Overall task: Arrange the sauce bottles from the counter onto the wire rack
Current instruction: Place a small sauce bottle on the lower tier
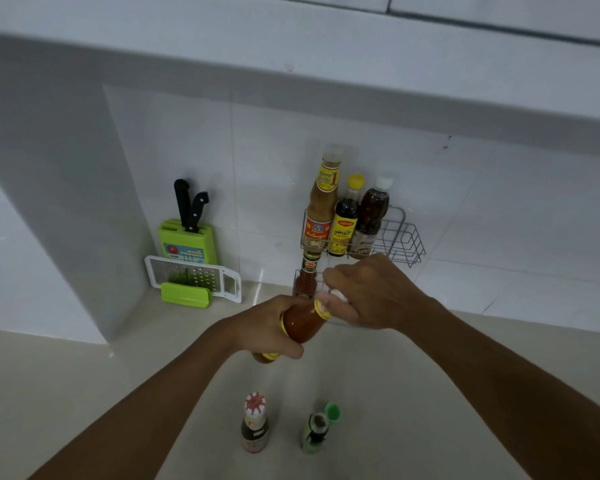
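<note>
My left hand (274, 332) grips a red sauce bottle (303, 323) with yellow bands, tilted toward the wire rack (404, 239) on the wall. My right hand (371, 292) is closed over the bottle's white top. The rack's upper tier holds three bottles: a tall tan one (321, 209), a dark one with a yellow cap (345, 220) and a brown one with a white cap (371, 216). A red chili sauce bottle (305, 277) stands on the lower tier. Two bottles wait on the counter near me: a red-and-white-capped one (254, 424) and a green-capped one (317, 431).
A green knife block (187, 242) with two black-handled knives stands against the wall at left, with a white and green grater (193, 282) leaning in front of it. A thick white shelf (291, 81) overhangs the beige counter (118, 368).
</note>
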The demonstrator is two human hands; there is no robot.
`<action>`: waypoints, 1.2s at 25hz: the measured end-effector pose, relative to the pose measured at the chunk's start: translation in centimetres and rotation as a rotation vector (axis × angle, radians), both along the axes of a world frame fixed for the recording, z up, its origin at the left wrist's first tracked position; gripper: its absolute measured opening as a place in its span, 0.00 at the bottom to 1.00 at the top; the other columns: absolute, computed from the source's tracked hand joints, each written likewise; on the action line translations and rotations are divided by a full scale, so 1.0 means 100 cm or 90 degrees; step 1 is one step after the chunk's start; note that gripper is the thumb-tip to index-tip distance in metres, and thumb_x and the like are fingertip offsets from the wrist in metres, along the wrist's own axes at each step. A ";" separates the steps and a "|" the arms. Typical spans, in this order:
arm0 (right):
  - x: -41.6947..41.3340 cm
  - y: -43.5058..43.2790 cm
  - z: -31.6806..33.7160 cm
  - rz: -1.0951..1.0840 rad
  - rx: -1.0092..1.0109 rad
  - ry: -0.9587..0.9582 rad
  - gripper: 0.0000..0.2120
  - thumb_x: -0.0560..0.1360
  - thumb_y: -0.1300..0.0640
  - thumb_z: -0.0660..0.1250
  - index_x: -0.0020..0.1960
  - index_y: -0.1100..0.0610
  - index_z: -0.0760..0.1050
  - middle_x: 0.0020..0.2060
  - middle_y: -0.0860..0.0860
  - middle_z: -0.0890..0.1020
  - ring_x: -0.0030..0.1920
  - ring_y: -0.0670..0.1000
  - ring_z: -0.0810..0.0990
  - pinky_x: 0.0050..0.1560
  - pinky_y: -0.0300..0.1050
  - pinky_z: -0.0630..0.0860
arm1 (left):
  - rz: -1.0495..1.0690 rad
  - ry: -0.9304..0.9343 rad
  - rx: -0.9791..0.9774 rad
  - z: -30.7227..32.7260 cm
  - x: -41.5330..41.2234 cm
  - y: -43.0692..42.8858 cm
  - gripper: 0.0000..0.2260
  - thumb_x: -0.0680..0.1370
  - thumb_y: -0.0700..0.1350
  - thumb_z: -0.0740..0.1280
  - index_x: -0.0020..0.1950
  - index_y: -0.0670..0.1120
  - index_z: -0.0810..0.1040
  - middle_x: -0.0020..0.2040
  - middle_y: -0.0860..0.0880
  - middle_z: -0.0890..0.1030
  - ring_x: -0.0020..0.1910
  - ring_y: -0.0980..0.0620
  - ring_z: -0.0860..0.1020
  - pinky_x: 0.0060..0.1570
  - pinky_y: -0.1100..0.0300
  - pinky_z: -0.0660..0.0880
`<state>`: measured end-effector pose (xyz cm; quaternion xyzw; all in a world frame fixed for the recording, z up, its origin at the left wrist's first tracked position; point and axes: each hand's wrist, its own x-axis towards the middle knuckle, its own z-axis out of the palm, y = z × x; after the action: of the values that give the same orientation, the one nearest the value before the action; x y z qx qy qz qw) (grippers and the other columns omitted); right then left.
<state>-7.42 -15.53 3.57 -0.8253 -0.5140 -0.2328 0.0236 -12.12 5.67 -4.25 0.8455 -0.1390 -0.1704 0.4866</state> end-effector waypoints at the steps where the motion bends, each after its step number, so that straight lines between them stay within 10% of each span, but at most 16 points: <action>1: -0.001 0.003 -0.003 -0.006 0.041 0.024 0.17 0.79 0.49 0.57 0.38 0.56 0.75 0.26 0.51 0.77 0.23 0.53 0.69 0.30 0.42 0.59 | -0.003 -0.003 -0.003 0.004 0.001 -0.001 0.21 0.61 0.44 0.76 0.49 0.63 0.78 0.39 0.56 0.80 0.37 0.58 0.80 0.41 0.56 0.80; 4: -0.004 0.010 -0.022 -0.189 0.142 0.133 0.14 0.74 0.52 0.58 0.34 0.57 0.72 0.24 0.55 0.75 0.24 0.53 0.67 0.29 0.41 0.59 | 0.098 -0.181 0.134 0.010 0.002 -0.007 0.20 0.63 0.50 0.73 0.53 0.58 0.75 0.39 0.54 0.81 0.37 0.52 0.81 0.33 0.61 0.72; 7: -0.006 0.017 -0.036 -0.327 -0.051 0.095 0.15 0.61 0.60 0.78 0.40 0.63 0.75 0.27 0.61 0.78 0.24 0.59 0.75 0.27 0.42 0.62 | 0.257 -0.443 0.411 0.004 0.000 -0.022 0.19 0.66 0.53 0.70 0.55 0.57 0.70 0.44 0.53 0.84 0.42 0.48 0.82 0.36 0.60 0.67; 10: 0.004 0.012 -0.018 -0.338 -0.042 0.117 0.11 0.79 0.52 0.62 0.53 0.60 0.74 0.40 0.59 0.81 0.40 0.60 0.79 0.36 0.46 0.69 | 0.222 -0.275 0.279 0.009 0.003 -0.022 0.21 0.64 0.52 0.72 0.55 0.58 0.73 0.45 0.52 0.84 0.42 0.50 0.82 0.37 0.59 0.71; 14: 0.008 0.001 -0.003 -0.132 0.085 0.115 0.21 0.80 0.45 0.51 0.35 0.54 0.70 0.24 0.47 0.69 0.24 0.51 0.66 0.27 0.43 0.65 | -0.019 0.086 -0.078 0.023 0.007 -0.006 0.12 0.62 0.36 0.73 0.40 0.50 0.77 0.36 0.44 0.80 0.34 0.46 0.79 0.38 0.53 0.76; 19: 0.006 0.013 -0.021 -0.193 0.198 0.181 0.14 0.74 0.53 0.52 0.30 0.53 0.62 0.21 0.50 0.64 0.22 0.50 0.61 0.29 0.39 0.58 | 0.090 -0.040 0.069 0.017 0.010 -0.014 0.17 0.62 0.44 0.75 0.45 0.60 0.78 0.40 0.53 0.81 0.36 0.54 0.80 0.36 0.60 0.77; 23: 0.004 0.014 -0.047 -0.285 0.040 0.045 0.13 0.58 0.64 0.77 0.34 0.63 0.73 0.21 0.59 0.73 0.24 0.51 0.60 0.27 0.40 0.59 | 0.247 -0.278 0.344 0.004 0.005 -0.026 0.27 0.63 0.54 0.71 0.62 0.59 0.73 0.50 0.51 0.84 0.49 0.47 0.82 0.45 0.57 0.74; 25: 0.009 0.012 -0.046 -0.304 0.036 0.069 0.11 0.67 0.59 0.76 0.42 0.63 0.76 0.27 0.59 0.78 0.27 0.53 0.65 0.28 0.38 0.59 | 0.275 -0.296 0.326 -0.001 0.003 -0.030 0.26 0.64 0.53 0.71 0.61 0.59 0.72 0.49 0.52 0.84 0.48 0.47 0.82 0.44 0.58 0.74; 27: 0.007 0.012 -0.041 -0.332 0.170 0.276 0.17 0.81 0.44 0.60 0.43 0.55 0.74 0.30 0.51 0.78 0.30 0.52 0.74 0.27 0.39 0.61 | 0.252 -0.186 0.181 -0.005 0.007 -0.030 0.26 0.62 0.52 0.73 0.59 0.60 0.72 0.47 0.52 0.83 0.45 0.48 0.81 0.40 0.60 0.74; 30: 0.000 0.015 -0.052 -0.303 0.482 0.613 0.18 0.75 0.36 0.67 0.51 0.50 0.75 0.35 0.48 0.84 0.33 0.47 0.84 0.36 0.43 0.81 | 0.254 -0.090 0.032 -0.012 0.024 -0.028 0.24 0.60 0.50 0.74 0.52 0.62 0.71 0.46 0.52 0.80 0.42 0.51 0.80 0.38 0.59 0.77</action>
<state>-7.38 -14.04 -1.59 -0.8631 -0.1318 -0.0008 0.4875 -9.75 2.83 -5.48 0.8780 0.0020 -0.0146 0.4784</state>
